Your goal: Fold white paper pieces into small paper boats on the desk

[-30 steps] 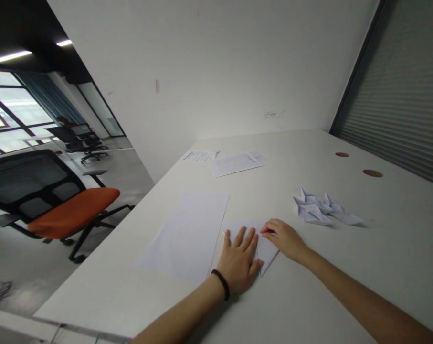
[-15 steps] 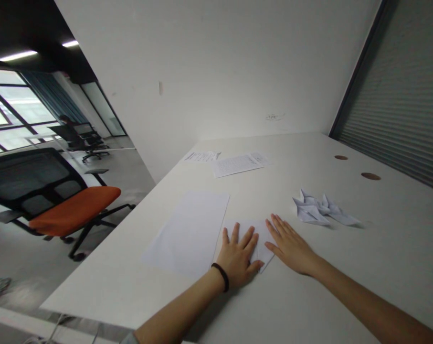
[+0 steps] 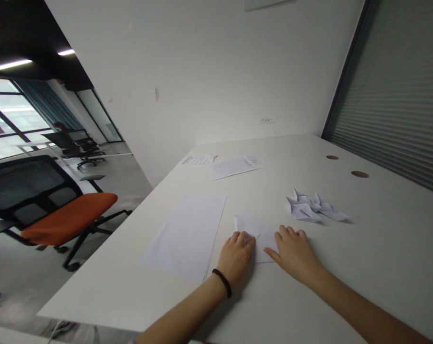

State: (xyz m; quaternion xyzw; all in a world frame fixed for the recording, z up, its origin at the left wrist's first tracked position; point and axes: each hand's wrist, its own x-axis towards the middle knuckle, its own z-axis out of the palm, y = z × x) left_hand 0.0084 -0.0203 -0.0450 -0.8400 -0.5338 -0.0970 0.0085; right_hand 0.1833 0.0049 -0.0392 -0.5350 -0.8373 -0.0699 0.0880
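Paper [image 3: 261, 228] part-folded; folded figures [image 3: 305, 209] look complete, plain sheets [image 3: 187, 234] unused.
Left hand [image 3: 237, 257] curled, grip unclear; right hand [image 3: 297, 254] rests, fingers loosely spread.

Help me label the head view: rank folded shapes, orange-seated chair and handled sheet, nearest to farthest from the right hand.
1. Handled sheet: partly under the right hand.
2. Folded shapes: beyond that hand.
3. Orange-seated chair: at far left.

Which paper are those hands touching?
The small folded sheet under the left hand and right hand; neither touches the bigger plain paper beside it, the printed pages or the pointy folded shapes.
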